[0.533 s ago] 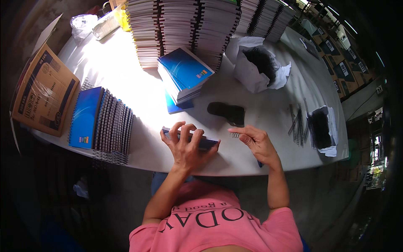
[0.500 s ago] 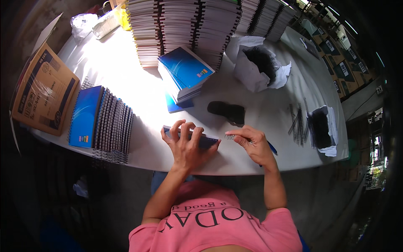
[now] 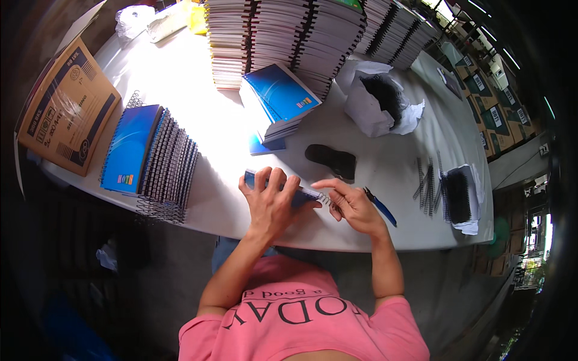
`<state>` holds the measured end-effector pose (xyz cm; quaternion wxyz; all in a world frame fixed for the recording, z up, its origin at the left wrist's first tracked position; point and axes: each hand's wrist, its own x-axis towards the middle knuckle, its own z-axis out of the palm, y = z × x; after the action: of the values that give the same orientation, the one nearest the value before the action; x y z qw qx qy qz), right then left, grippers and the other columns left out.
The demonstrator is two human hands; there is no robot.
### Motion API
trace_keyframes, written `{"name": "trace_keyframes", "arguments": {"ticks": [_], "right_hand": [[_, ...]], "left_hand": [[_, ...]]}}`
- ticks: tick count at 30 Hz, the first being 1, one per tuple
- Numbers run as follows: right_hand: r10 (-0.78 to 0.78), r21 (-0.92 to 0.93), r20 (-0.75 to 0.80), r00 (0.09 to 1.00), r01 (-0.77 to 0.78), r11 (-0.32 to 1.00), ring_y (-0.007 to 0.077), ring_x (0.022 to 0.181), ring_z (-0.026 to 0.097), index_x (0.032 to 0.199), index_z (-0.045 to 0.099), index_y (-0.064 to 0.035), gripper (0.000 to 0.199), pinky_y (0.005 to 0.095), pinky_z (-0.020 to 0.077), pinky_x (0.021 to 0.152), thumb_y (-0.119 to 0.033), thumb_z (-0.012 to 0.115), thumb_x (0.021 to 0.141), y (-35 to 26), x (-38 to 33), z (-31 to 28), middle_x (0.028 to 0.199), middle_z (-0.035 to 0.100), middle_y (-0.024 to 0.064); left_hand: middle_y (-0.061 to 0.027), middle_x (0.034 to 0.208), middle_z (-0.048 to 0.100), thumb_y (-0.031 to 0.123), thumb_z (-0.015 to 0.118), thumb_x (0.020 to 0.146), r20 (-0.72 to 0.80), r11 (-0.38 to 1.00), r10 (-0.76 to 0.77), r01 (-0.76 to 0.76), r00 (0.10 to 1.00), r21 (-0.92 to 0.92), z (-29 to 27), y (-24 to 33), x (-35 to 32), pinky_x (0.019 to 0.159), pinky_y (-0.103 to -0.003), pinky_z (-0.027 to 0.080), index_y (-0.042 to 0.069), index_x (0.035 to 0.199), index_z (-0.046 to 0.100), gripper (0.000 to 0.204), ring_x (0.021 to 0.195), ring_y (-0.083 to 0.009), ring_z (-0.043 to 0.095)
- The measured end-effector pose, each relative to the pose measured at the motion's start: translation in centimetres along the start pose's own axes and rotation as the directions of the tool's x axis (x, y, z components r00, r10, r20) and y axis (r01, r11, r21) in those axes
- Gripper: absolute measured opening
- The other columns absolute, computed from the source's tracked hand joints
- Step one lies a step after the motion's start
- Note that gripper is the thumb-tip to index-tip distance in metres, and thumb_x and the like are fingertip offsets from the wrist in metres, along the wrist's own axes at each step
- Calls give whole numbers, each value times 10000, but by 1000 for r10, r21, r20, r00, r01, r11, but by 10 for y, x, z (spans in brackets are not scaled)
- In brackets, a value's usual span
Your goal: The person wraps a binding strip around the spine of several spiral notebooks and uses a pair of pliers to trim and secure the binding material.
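Observation:
My left hand [image 3: 265, 201] is wrapped over a blue-covered notebook [image 3: 306, 193] and holds it tilted up near the table's front edge. At the notebook's right end, my right hand [image 3: 356, 209] grips a thin wire spiral coil [image 3: 324, 198] between thumb and fingers. The coil's near end meets the notebook's edge; whether it passes through the holes is too small to tell. Just right of that hand lie blue-handled cutting pliers [image 3: 382, 208]. Beyond the hands rests a dark, elongated object [image 3: 330, 160]. Farther back is a pile of blue-covered notebooks [image 3: 283, 90], apparently without coils.
Coil-bound blue notebooks [image 3: 132, 147] are stacked at left beside a cardboard box [image 3: 69, 111]. Tall stacks of notebooks [image 3: 280, 39] stand at the back. Torn paper packs of black coils [image 3: 385, 102] [image 3: 460, 195] and loose coils [image 3: 427, 186] lie at right.
My right hand has brought the coil left against the notebook's end, uncovering the pliers. My left hand keeps its hold on the notebook. The whole view has shifted slightly.

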<state>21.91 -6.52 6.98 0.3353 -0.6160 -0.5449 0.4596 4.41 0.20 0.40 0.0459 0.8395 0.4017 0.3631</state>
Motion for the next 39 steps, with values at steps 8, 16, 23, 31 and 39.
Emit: {"name": "trace_keyframes", "arguments": {"ticks": [8, 16, 23, 31, 39], "right_hand": [[-76, -69, -75, 994, 71, 995, 146, 724, 601, 1072, 680, -100, 216, 261, 473, 665, -158, 647, 866, 17, -1, -2, 871, 684, 61], [-576, -436, -276, 769, 434, 788, 146, 741, 573, 938, 727, -118, 214, 267, 469, 640, -38, 731, 740, 18, 2, 6, 785, 667, 28], [190, 31, -19, 982, -190, 981, 64, 609, 519, 1069, 660, -72, 257, 219, 427, 568, -194, 683, 844, 7, -6, -10, 752, 607, 12], [-375, -280, -136, 917, 328, 902, 105, 666, 563, 1152, 589, -82, 308, 240, 450, 592, -163, 647, 861, 32, -9, -1, 906, 610, 62], [-313, -685, -48, 948, 197, 702, 257, 980, 568, 1210, 551, -135, 365, 361, 418, 889, -195, 567, 850, 21, 34, -32, 1114, 578, 124]], "left_hand": [[-16, 944, 497, 517, 734, 680, 25, 999, 11, -10, 1000, -35, -1, -9, -4, 871, -504, 273, 170, 926, 598, 447, 1027, -252, 456], [-26, 944, 490, 494, 735, 697, 22, 998, 0, 1, 1000, -67, -7, -4, 1, 870, -494, 272, 153, 890, 608, 412, 1030, -252, 451], [-66, 989, 478, 508, 735, 692, 21, 994, -9, 12, 1000, -113, -8, -1, 0, 884, -520, 283, 142, 947, 628, 459, 1067, -281, 429], [-85, 962, 488, 475, 759, 676, 6, 997, -7, 8, 1000, -73, -7, 1, -2, 927, -521, 289, 145, 997, 630, 478, 1097, -315, 407], [-88, 944, 490, 431, 789, 656, 52, 992, 6, 1, 999, -130, -7, -6, -1, 880, -471, 344, 126, 942, 629, 447, 1049, -313, 419]]}}
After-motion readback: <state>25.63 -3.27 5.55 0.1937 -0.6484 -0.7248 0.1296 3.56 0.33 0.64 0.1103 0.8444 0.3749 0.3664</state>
